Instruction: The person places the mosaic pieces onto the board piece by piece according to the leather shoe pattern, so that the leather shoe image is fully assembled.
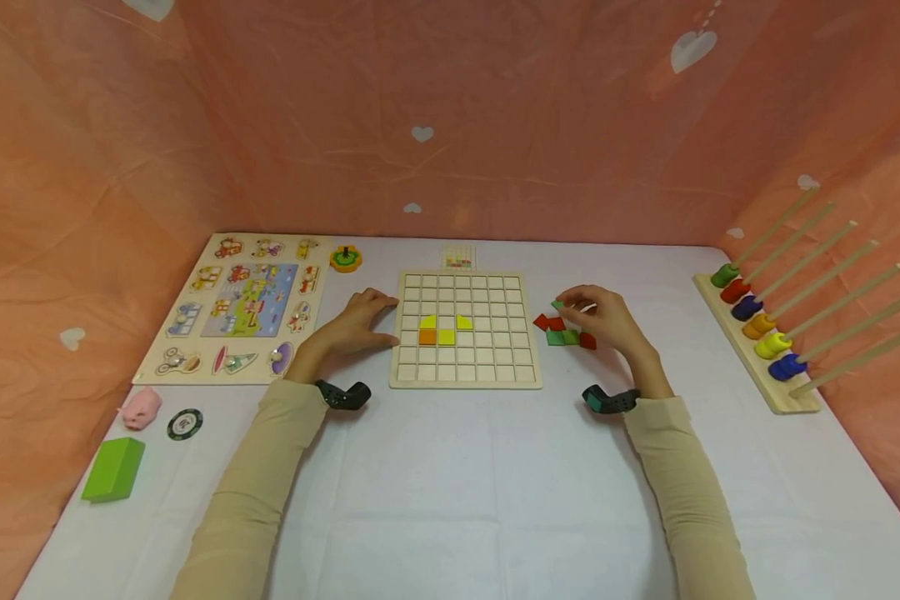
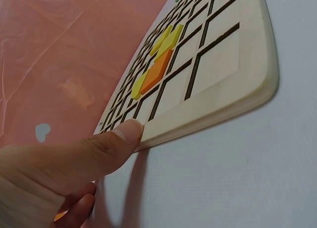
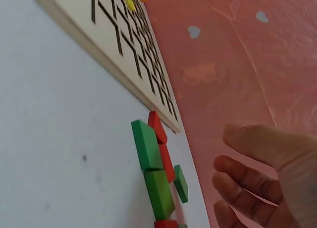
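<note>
1. We see the right hand (image 1: 600,315) with a narrow grip: in the right wrist view a small bare gap parts thumb and bent fingers.
2. Its fingertips are near the far green piece (image 3: 181,183), which lies on the tabletop (image 1: 435,500) to the right of the board; the right wrist view shows them apart from it. The fingers overlap it in the head view, so we cannot tell which way its long axis runs.
3. The left hand (image 1: 352,323) has a wide grip, thumb and forefinger spread along the left edge of the grid board (image 1: 466,386); we see the thumb tip touching it.
4. The board lies flat and looks nearly square, so we make out no clear long axis; its near edge faces the person.
5. On it, an orange square (image 1: 427,337) adjoins a yellow square (image 1: 446,337). Just beyond are two curved yellow pieces, the left one (image 1: 429,322) rounding leftward, the right one (image 1: 463,322) rounding rightward.
6. Right of the board, two green pieces (image 1: 555,337) form a left-to-right row ending near a red piece (image 1: 587,341); another red piece (image 1: 542,322) sits turned cornerwise.
7. Farther out, we have a patterned card (image 1: 459,257) beyond the board, a picture puzzle (image 1: 225,377) left, and a peg stand (image 1: 797,402) right, its base slanting nearer rightward.
</note>
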Tool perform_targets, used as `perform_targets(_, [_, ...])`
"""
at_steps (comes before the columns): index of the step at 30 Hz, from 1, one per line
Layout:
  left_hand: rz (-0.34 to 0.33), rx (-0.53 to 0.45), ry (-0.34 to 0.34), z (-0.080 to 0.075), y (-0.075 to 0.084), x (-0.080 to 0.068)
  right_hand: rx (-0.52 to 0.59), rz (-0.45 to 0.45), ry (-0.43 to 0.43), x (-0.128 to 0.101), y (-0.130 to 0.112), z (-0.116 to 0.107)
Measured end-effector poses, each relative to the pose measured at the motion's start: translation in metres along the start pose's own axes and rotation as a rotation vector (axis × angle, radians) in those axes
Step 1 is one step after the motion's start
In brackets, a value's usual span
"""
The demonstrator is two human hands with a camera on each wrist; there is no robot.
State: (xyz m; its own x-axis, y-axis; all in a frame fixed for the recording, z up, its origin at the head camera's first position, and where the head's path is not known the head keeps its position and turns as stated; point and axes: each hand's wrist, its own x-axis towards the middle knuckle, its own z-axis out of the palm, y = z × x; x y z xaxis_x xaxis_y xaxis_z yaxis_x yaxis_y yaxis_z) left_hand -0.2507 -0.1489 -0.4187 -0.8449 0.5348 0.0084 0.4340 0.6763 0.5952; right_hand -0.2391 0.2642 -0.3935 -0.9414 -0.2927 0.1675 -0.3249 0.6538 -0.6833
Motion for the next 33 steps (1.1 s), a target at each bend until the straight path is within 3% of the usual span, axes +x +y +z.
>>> perform_targets(9, [-0.009, 0.005, -0.007, 0.0, 0.0, 0.0, -0.023, 0.023, -0.03, -0.004, 0.007, -0.001])
perform_targets(23, [-0.029, -0.001, -0.015, 0.0, 0.001, 0.0, -0.038, 0.095, -0.166, -0.01, 0.013, 0.002])
perform_targets(33, [-0.028, 0.01, -0.014, 0.0, 0.0, 0.001, -0.1, 0.02, -0.219, -0.012, 0.015, 0.003])
